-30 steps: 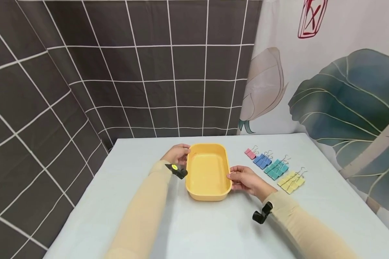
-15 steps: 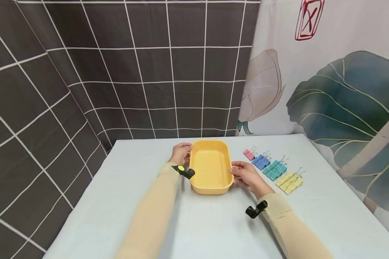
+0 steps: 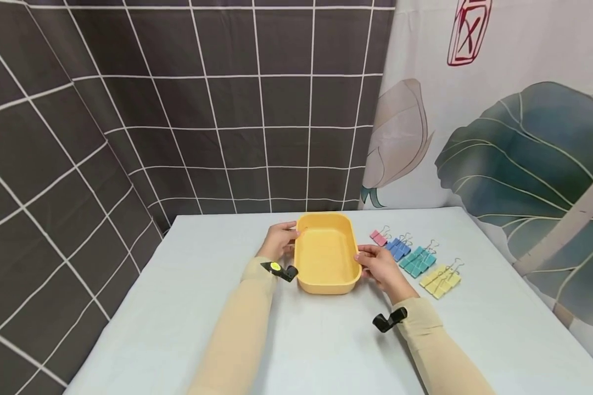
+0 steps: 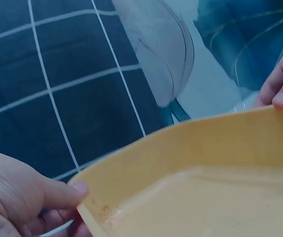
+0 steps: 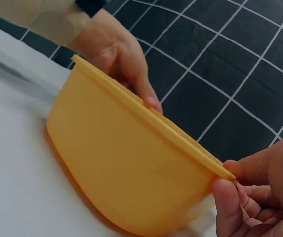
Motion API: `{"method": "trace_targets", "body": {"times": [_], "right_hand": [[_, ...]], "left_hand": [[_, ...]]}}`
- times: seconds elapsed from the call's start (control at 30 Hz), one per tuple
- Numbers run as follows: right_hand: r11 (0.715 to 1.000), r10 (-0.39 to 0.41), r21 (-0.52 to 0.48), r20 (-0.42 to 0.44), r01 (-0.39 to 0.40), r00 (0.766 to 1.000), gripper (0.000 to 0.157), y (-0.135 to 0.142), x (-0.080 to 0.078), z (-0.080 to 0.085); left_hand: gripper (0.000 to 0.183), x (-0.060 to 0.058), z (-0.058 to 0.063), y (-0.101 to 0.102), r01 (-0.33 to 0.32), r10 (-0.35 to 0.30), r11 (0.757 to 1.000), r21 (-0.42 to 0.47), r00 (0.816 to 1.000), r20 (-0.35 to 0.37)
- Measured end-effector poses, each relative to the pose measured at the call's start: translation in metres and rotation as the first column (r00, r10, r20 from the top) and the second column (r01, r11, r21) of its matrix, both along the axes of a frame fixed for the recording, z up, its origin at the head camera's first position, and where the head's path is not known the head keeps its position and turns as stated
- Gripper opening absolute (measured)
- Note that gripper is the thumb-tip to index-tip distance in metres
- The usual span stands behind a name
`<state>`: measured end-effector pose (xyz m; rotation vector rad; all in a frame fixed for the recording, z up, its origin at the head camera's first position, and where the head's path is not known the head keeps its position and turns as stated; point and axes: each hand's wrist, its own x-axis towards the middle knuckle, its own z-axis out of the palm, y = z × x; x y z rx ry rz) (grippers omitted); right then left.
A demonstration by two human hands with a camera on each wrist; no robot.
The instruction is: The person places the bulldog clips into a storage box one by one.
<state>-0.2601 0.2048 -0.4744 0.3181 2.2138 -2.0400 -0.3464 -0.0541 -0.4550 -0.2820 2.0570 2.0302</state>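
A shallow yellow plastic tray with rounded corners and a bare inside is between my two hands. My left hand pinches its left rim; in the left wrist view, the thumb of that hand lies over the edge near a corner with small reddish marks. On the opposite side my right hand holds the rim between thumb and fingers, as the right wrist view shows on the yellow wall. Whether the tray's bottom touches the table is hard to tell.
Right of the tray, binder clips lie in a slanting row on the white table: pink, blue, teal and yellow. Behind the table hang a dark gridded cloth and a pale cloth with painted leaves.
Both hands have shifted the tray a little to the right and slightly farther back, closer to the clips. Their hold on the rim stays, and the clips lie as before.
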Motion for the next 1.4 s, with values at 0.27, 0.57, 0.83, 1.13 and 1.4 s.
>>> {"method": "trace_targets", "body": {"times": [0.27,0.57,0.83,1.13,1.4], "right_hand": [[0.999,0.016,0.029,0.008,-0.017,1.000,0.042,0.000,0.000,0.004],[0.998,-0.003,0.056,0.016,0.002,1.000,0.042,0.000,0.000,0.003],[0.999,-0.011,0.052,0.028,0.009,1.000,0.042,0.000,0.000,0.002],[0.999,0.003,0.050,0.024,-0.004,1.000,0.042,0.000,0.002,0.002],[0.998,0.057,0.038,0.023,-0.057,0.998,0.043,0.005,0.001,0.003]], "left_hand": [[0.049,0.018,0.000,-0.007,0.065,-0.065,0.998,-0.020,0.998,0.003],[0.063,0.032,-0.005,-0.017,0.172,-0.172,0.985,0.004,0.984,0.047],[0.067,0.049,0.000,-0.018,0.179,-0.178,0.984,-0.015,0.983,0.046],[0.062,0.053,-0.005,-0.017,0.109,-0.107,0.994,-0.033,0.993,0.056],[0.060,0.052,-0.010,-0.018,0.116,-0.116,0.993,0.009,0.993,0.038]]}}
